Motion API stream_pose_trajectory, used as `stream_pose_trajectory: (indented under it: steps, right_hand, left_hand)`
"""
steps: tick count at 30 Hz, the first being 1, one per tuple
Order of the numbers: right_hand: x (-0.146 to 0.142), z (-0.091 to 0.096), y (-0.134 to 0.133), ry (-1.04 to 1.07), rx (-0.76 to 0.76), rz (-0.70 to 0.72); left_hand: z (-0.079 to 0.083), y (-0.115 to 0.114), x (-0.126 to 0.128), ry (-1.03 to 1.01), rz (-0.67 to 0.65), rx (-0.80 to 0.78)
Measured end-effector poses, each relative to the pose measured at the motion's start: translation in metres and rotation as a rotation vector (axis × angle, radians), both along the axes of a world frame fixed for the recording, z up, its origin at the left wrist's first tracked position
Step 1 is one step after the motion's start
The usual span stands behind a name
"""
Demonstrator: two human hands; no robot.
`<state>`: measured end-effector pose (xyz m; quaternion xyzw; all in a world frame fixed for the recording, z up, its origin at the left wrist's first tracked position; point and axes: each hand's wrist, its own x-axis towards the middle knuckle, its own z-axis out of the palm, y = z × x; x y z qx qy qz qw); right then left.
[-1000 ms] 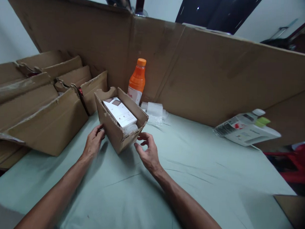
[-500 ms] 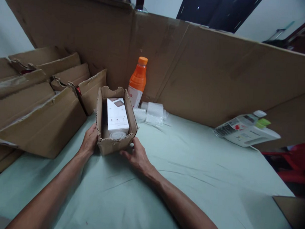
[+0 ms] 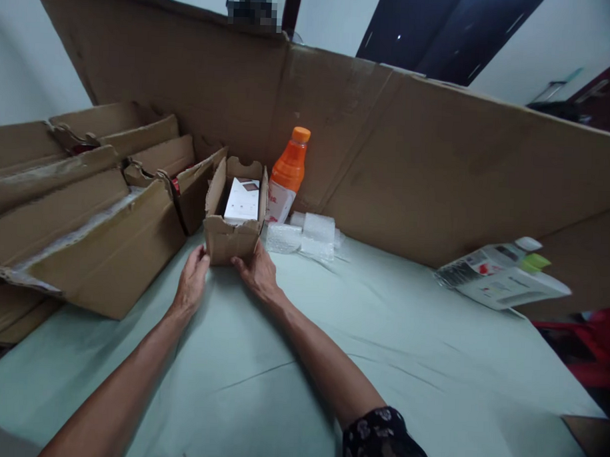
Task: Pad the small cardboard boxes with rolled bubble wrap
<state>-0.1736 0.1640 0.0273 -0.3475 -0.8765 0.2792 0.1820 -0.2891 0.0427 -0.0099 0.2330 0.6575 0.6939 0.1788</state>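
A small open cardboard box (image 3: 231,238) stands on the pale green cloth, with a white carton (image 3: 242,201) inside it. My left hand (image 3: 192,282) touches the box's near left corner, fingers bent against it. My right hand (image 3: 256,271) presses its fingers on the near right corner. An orange bottle (image 3: 287,176) stands just behind the box on the right.
Large torn cardboard boxes (image 3: 80,214) fill the left side. A tall cardboard wall (image 3: 412,165) runs along the back. Bubble-wrap packets (image 3: 305,234) lie by the bottle. White packets with a green cap (image 3: 503,275) rest at right. A red object (image 3: 601,345) sits beyond the table edge.
Both hands turned the small box straight, then pushed it away toward the bottle and the back wall. The camera view shifted slightly.
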Motion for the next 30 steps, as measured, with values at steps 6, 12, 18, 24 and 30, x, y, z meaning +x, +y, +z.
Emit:
stream_pose_trajectory:
  steps: [6,12,18,24,30]
  right_hand:
    - [-0.047,0.011,0.012,-0.131,0.071,-0.049]
    - [-0.066,0.008,0.021,-0.179,0.149,-0.024]
    - [-0.063,0.003,0.024,-0.152,0.163,0.004]
    - [-0.051,-0.003,0.027,-0.118,0.152,0.036]
    - [0.01,-0.012,0.012,-0.102,0.124,0.106]
  left_hand:
    - [-0.013,0.0,0.002,-0.044,0.042,-0.008]
    - [-0.014,-0.001,0.001,-0.041,0.041,0.001]
    - [-0.016,-0.001,0.0,-0.028,0.04,-0.006]
    - [-0.014,-0.003,0.001,-0.013,0.036,-0.028]
    - [-0.013,-0.003,-0.003,0.033,0.06,-0.09]
